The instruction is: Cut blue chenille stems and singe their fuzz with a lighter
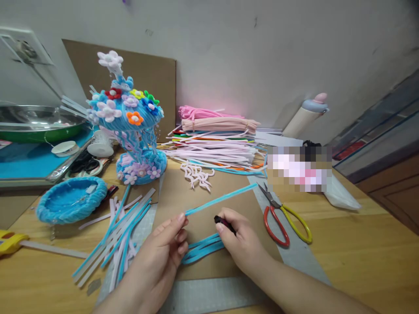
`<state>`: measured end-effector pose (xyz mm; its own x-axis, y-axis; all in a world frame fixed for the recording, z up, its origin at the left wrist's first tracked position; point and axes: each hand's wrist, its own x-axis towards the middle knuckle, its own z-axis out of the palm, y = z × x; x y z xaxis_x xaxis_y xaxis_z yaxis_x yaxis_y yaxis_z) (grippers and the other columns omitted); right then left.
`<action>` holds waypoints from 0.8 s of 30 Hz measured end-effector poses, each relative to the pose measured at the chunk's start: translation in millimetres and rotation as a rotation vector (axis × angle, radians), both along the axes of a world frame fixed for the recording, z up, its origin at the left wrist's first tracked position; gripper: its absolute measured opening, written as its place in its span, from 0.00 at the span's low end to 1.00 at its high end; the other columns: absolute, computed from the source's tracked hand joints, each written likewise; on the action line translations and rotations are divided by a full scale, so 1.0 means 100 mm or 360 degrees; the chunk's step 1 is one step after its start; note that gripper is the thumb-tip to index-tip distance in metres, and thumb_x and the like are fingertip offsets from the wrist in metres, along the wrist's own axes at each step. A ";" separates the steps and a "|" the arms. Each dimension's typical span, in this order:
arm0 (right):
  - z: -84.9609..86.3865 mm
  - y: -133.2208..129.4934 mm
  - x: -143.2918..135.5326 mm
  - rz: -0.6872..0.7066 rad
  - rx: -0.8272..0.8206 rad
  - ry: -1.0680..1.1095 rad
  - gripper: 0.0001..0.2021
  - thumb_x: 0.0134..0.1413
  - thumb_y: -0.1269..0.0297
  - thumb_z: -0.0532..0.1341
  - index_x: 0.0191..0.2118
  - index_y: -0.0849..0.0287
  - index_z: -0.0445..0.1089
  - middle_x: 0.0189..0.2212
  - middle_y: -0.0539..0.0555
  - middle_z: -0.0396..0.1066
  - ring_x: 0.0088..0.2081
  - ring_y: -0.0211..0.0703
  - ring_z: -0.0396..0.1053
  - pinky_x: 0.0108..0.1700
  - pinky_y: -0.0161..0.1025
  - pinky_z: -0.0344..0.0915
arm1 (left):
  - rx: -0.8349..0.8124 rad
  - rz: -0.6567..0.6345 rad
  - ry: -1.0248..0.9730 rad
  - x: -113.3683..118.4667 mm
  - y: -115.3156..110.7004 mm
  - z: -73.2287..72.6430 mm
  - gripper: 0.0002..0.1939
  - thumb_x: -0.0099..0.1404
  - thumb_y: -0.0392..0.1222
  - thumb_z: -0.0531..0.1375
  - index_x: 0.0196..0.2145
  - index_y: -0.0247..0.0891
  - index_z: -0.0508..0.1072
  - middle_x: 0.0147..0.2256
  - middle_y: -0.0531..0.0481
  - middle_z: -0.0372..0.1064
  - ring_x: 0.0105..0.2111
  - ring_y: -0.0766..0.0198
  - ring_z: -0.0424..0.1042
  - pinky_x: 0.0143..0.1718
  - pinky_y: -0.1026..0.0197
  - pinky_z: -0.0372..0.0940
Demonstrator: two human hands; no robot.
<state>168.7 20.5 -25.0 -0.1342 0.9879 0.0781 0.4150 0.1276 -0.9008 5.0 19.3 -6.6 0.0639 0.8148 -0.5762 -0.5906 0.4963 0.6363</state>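
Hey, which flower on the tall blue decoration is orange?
The flower at the front edge of the upper blue part, just below a pale purple one; it alone is orange.

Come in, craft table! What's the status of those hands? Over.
Left hand pinching blue strip. Right hand gripping small dark object. Possible obstacle: scissors near the strip's far end.

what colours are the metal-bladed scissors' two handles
Red handle and yellow handle, clearest in head view.
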 end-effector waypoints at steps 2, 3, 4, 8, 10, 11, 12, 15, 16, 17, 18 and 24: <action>-0.01 0.01 -0.01 -0.0005 -0.0012 -0.0017 0.09 0.51 0.65 0.52 0.22 0.57 0.54 0.20 0.46 0.51 0.25 0.36 0.53 0.27 0.33 0.49 | 0.0007 0.0014 0.0002 0.00 -0.01 0.01 0.05 0.55 0.36 0.63 0.26 0.30 0.72 0.27 0.52 0.60 0.21 0.75 0.55 0.16 0.71 0.54; -0.01 0.01 -0.01 -0.0008 -0.0017 -0.0024 0.09 0.51 0.65 0.53 0.22 0.57 0.54 0.20 0.46 0.52 0.25 0.36 0.53 0.27 0.33 0.50 | 0.0006 0.0035 0.0011 0.00 -0.01 0.01 0.05 0.55 0.36 0.63 0.25 0.30 0.72 0.27 0.53 0.60 0.21 0.75 0.55 0.16 0.71 0.54; -0.02 0.01 -0.01 -0.0012 -0.0020 -0.0031 0.09 0.50 0.65 0.53 0.22 0.57 0.54 0.20 0.46 0.52 0.25 0.37 0.53 0.27 0.33 0.50 | 0.0002 0.0059 0.0023 0.00 -0.01 0.01 0.06 0.54 0.36 0.63 0.25 0.30 0.72 0.26 0.53 0.60 0.21 0.75 0.55 0.16 0.71 0.53; -0.03 0.00 -0.02 -0.0018 -0.0022 -0.0045 0.09 0.51 0.66 0.53 0.22 0.57 0.55 0.21 0.46 0.53 0.26 0.37 0.54 0.27 0.33 0.50 | 0.0005 0.0091 0.0050 0.00 -0.01 0.02 0.06 0.53 0.36 0.65 0.25 0.31 0.72 0.26 0.54 0.60 0.20 0.75 0.54 0.16 0.71 0.52; -0.04 -0.01 -0.03 0.0006 -0.0022 -0.0020 0.09 0.52 0.66 0.53 0.23 0.57 0.55 0.21 0.46 0.53 0.26 0.37 0.54 0.28 0.33 0.51 | 0.0012 0.0078 0.0056 0.00 -0.01 0.02 0.06 0.52 0.36 0.65 0.25 0.30 0.72 0.26 0.54 0.60 0.20 0.75 0.54 0.16 0.71 0.52; -0.04 -0.01 -0.03 0.0017 -0.0025 -0.0005 0.09 0.53 0.66 0.53 0.23 0.57 0.55 0.22 0.46 0.53 0.26 0.37 0.54 0.28 0.33 0.51 | 0.0013 0.0077 0.0058 0.01 -0.01 0.02 0.07 0.52 0.36 0.65 0.25 0.30 0.72 0.26 0.54 0.60 0.20 0.75 0.54 0.16 0.71 0.51; -0.05 -0.01 -0.03 0.0023 -0.0027 0.0010 0.09 0.53 0.66 0.52 0.23 0.57 0.55 0.22 0.46 0.53 0.26 0.37 0.54 0.28 0.33 0.51 | 0.0011 0.0076 0.0054 0.01 -0.02 0.01 0.07 0.51 0.36 0.66 0.25 0.31 0.72 0.26 0.54 0.60 0.20 0.75 0.54 0.16 0.71 0.51; -0.05 -0.02 -0.05 0.0025 -0.0034 0.0031 0.09 0.52 0.67 0.53 0.23 0.57 0.55 0.22 0.46 0.53 0.26 0.37 0.54 0.28 0.33 0.51 | 0.0024 0.0055 0.0028 0.02 -0.03 0.00 0.07 0.51 0.37 0.66 0.24 0.31 0.71 0.25 0.54 0.60 0.20 0.75 0.54 0.16 0.71 0.51; -0.05 -0.02 -0.05 0.0029 -0.0038 0.0028 0.09 0.52 0.67 0.53 0.23 0.57 0.55 0.22 0.46 0.53 0.26 0.37 0.54 0.28 0.33 0.51 | 0.0034 0.0038 0.0017 0.02 -0.03 0.00 0.08 0.52 0.37 0.66 0.24 0.31 0.71 0.24 0.54 0.60 0.20 0.75 0.54 0.16 0.71 0.52; -0.05 -0.02 -0.05 0.0031 -0.0041 0.0022 0.09 0.52 0.67 0.53 0.23 0.57 0.55 0.22 0.46 0.53 0.26 0.37 0.54 0.29 0.34 0.51 | 0.0042 0.0020 0.0009 0.03 -0.04 0.00 0.08 0.52 0.38 0.66 0.24 0.31 0.71 0.24 0.54 0.61 0.20 0.75 0.54 0.16 0.71 0.52; -0.05 -0.03 -0.06 0.0032 -0.0047 0.0014 0.09 0.52 0.66 0.53 0.23 0.57 0.55 0.22 0.47 0.53 0.27 0.37 0.54 0.29 0.34 0.52 | 0.0045 0.0007 0.0005 0.03 -0.05 -0.01 0.08 0.52 0.38 0.65 0.25 0.31 0.71 0.24 0.54 0.61 0.20 0.75 0.54 0.17 0.71 0.52; -0.03 -0.03 -0.06 0.0036 -0.0064 0.0029 0.10 0.53 0.65 0.52 0.23 0.57 0.54 0.22 0.46 0.52 0.26 0.37 0.53 0.28 0.34 0.51 | 0.0052 -0.0022 0.0031 0.03 -0.06 -0.03 0.08 0.54 0.40 0.64 0.26 0.32 0.72 0.26 0.54 0.62 0.21 0.75 0.55 0.18 0.71 0.53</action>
<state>162.2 17.7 -28.1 -0.1552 0.9870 0.0412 0.3960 0.1004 -0.9128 7.6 12.8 -9.7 0.0646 0.8325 -0.5503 -0.5712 0.4830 0.6636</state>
